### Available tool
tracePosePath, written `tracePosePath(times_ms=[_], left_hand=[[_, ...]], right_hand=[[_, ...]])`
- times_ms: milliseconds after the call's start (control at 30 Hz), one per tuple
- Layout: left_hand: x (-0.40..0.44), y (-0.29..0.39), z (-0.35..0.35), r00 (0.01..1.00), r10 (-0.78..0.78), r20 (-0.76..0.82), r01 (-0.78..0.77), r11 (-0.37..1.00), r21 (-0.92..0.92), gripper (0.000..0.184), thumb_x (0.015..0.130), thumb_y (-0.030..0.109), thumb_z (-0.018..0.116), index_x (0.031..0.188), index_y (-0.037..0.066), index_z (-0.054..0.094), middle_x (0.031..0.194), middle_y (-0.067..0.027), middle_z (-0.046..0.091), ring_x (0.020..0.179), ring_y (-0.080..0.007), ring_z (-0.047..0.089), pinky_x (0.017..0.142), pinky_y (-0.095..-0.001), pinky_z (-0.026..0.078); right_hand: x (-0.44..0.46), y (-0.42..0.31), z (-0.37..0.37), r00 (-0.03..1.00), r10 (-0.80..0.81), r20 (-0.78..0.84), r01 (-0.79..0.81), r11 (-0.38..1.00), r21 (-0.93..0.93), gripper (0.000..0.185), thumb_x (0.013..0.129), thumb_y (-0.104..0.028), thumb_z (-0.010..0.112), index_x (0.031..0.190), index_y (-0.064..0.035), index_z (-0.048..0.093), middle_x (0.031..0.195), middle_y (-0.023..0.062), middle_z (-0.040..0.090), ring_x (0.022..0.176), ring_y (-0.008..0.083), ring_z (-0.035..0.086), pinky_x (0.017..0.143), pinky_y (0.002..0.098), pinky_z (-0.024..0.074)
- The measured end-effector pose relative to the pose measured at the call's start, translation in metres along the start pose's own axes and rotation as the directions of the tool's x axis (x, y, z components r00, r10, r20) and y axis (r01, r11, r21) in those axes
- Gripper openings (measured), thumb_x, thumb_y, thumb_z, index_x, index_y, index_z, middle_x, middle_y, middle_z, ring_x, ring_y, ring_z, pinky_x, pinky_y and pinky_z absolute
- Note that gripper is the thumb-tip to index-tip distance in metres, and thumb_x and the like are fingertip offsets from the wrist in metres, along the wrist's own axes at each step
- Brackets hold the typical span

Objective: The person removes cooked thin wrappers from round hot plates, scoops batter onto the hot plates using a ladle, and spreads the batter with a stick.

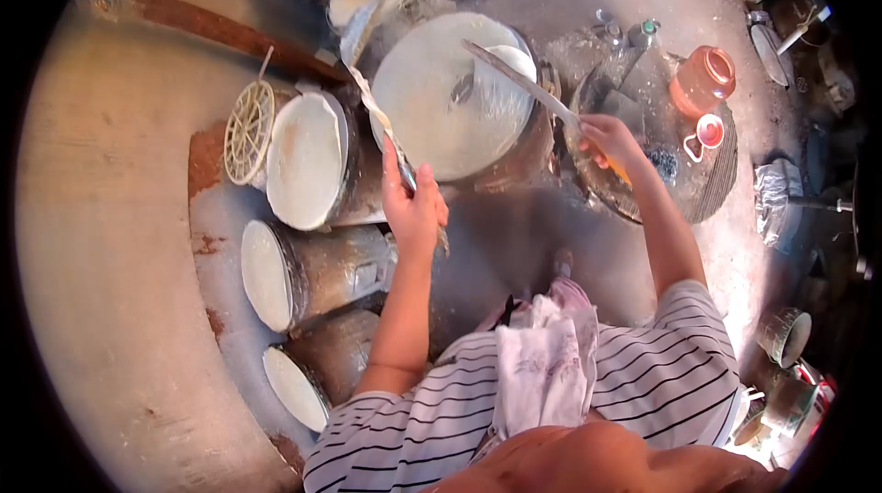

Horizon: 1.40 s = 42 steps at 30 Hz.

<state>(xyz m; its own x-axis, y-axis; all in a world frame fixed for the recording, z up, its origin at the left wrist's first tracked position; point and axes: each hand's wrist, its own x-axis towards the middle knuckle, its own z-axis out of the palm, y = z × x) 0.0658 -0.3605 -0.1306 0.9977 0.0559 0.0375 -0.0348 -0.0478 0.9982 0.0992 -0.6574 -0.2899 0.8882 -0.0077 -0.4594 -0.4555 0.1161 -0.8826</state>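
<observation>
Striped shirt [657, 369] nearest, tools [371, 105] [522, 80] extend beyond both hands [415, 210] [610, 141].

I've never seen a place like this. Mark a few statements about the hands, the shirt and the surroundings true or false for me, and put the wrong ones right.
1. The right hand holds a long flat tool. True.
2. The left hand is empty. False: it holds a tool smeared with something pale.
3. A small red-and-white cup sits near a reddish jar. True.
4. The person's shirt is plain black. False: it is white with dark stripes.
5. A spoked, wheel-shaped frame is left of the large round container. True.
</observation>
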Motion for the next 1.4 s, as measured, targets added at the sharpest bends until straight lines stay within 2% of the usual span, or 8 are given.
tracePosePath(times_ms=[133,167,300,533,633,1067,1300,1400], left_hand=[[0.008,-0.011,0.015,0.999,-0.008,0.053,0.009,1.0,-0.008,0.062,0.095,0.008,0.046,0.148,0.013,0.014,0.057,0.0022,0.038,0.039,-0.0047,0.031,0.035,-0.0221,0.031],[0.01,-0.013,0.015,0.997,-0.014,0.075,0.016,1.0,-0.021,0.062,0.095,0.008,0.046,0.148,0.013,0.014,0.057,0.0022,0.038,0.039,-0.0047,0.032,0.035,-0.022,0.031],[0.02,-0.009,0.008,0.983,-0.134,0.121,0.134,0.991,0.014,0.063,0.094,0.009,0.049,0.148,0.016,0.016,0.057,0.0031,0.038,0.039,-0.0046,0.031,0.035,-0.0218,0.031],[0.072,0.004,0.05,0.9,-0.258,0.35,0.403,0.799,-0.447,0.054,0.097,0.016,0.046,0.145,0.023,0.025,0.06,0.0053,0.034,0.04,-0.003,0.03,0.033,-0.0182,0.027],[0.063,0.02,0.003,0.843,-0.339,0.417,0.536,0.591,-0.603,0.042,0.099,0.018,0.042,0.139,0.028,0.034,0.063,0.0048,0.035,0.042,-0.0018,0.031,0.033,-0.016,0.029],[0.064,-0.005,-0.008,0.752,-0.535,0.385,0.554,0.196,-0.809,0.015,0.094,0.011,0.053,0.083,0.01,0.042,0.066,0.0021,0.041,0.044,-0.0029,0.036,0.037,-0.0176,0.034],[0.055,-0.026,-0.007,0.773,-0.532,0.344,0.513,0.206,-0.833,0.022,0.092,0.011,0.056,0.075,0.01,0.042,0.061,0.0029,0.04,0.044,-0.0033,0.04,0.038,-0.0166,0.038],[0.031,-0.063,0.011,0.794,-0.518,0.318,0.434,0.118,-0.893,0.028,0.092,0.014,0.055,0.069,0.012,0.04,0.056,0.0034,0.037,0.043,-0.0046,0.04,0.038,-0.0179,0.038]], right_hand=[[0.059,-0.037,0.025,0.918,-0.396,-0.026,0.336,0.811,-0.479,0.025,0.091,-0.016,0.054,0.113,-0.0117,0.063,0.072,0.0113,0.061,0.05,0.0223,0.056,0.05,0.035,0.0478],[0.075,-0.014,0.029,0.634,-0.766,0.107,0.598,0.397,-0.696,0.029,0.088,-0.015,0.055,0.117,-0.0125,0.061,0.079,0.0178,0.06,0.066,0.0329,0.06,0.064,0.0415,0.0499],[-0.01,-0.031,0.034,0.832,-0.511,-0.216,0.193,0.633,-0.75,0.033,0.089,-0.014,0.051,0.122,-0.0143,0.056,0.093,0.0169,0.056,0.083,0.0347,0.061,0.076,0.0429,0.0482],[0.021,-0.033,0.068,0.817,-0.576,-0.04,0.206,0.356,-0.911,0.037,0.088,-0.008,0.045,0.122,-0.0177,0.055,0.1,0.0159,0.051,0.081,0.0324,0.062,0.069,0.0415,0.051],[-0.021,-0.03,0.044,0.898,-0.385,-0.215,0.078,0.619,-0.782,0.038,0.086,-0.006,0.05,0.122,-0.0179,0.056,0.095,0.0133,0.051,0.07,0.0271,0.061,0.06,0.0387,0.0507],[-0.006,-0.035,0.044,0.791,-0.566,0.231,0.44,0.265,-0.858,0.029,0.088,-0.015,0.053,0.117,-0.0144,0.059,0.09,0.0144,0.053,0.073,0.0366,0.059,0.064,0.044,0.0488],[-0.055,0.056,0.066,0.874,-0.406,-0.266,0.183,0.783,-0.594,0.027,0.088,-0.014,0.055,0.115,-0.0142,0.063,0.086,0.0163,0.056,0.075,0.033,0.058,0.066,0.0408,0.0483],[-0.051,0.07,0.128,0.826,-0.555,-0.093,0.455,0.756,-0.471,0.027,0.085,-0.012,0.056,0.111,-0.0089,0.063,0.082,0.0206,0.061,0.079,0.038,0.06,0.073,0.0409,0.049]])
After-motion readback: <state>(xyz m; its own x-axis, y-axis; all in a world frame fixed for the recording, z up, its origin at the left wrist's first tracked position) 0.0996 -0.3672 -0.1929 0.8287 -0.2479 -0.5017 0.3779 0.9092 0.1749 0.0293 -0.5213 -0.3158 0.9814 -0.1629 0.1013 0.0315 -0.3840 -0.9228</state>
